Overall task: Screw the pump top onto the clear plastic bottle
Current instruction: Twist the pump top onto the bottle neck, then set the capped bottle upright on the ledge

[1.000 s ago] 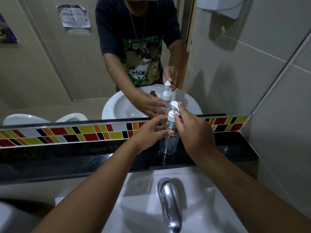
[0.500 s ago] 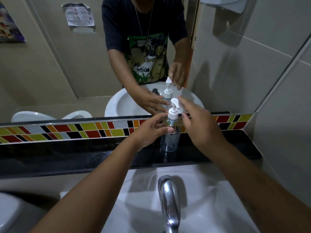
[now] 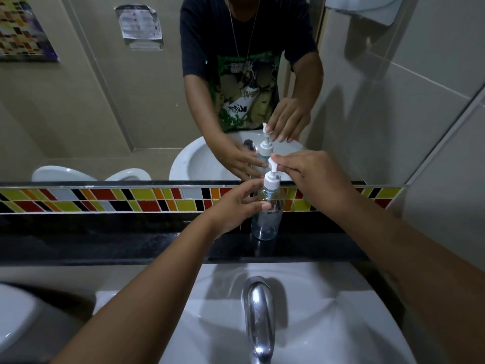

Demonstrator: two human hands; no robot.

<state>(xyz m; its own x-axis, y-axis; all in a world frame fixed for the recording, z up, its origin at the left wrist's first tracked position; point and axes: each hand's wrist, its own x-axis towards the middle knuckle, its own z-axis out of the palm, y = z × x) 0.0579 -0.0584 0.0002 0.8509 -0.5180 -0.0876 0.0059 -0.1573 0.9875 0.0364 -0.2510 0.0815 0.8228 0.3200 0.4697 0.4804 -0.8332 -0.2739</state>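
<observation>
A clear plastic bottle (image 3: 266, 224) stands upright on the black ledge (image 3: 131, 243) under the mirror. The white pump top (image 3: 271, 178) sits on its neck, nozzle pointing up and left. My left hand (image 3: 237, 207) wraps the bottle's upper body from the left, thumb across the front. From the right, my right hand (image 3: 313, 177) reaches in, its fingertips pinching the pump's nozzle head. The mirror repeats the bottle and both hands.
A white basin (image 3: 328, 324) with a chrome tap (image 3: 258, 319) lies below the ledge. A band of coloured tiles (image 3: 105, 199) runs behind the bottle. A grey tiled wall (image 3: 433, 127) closes in on the right, with a white dispenser (image 3: 367, 9) up high.
My right hand let go of the pump collar, opened, and now touches the nozzle head with its fingertips. The left hand kept its hold on the bottle. The camera tilted slightly.
</observation>
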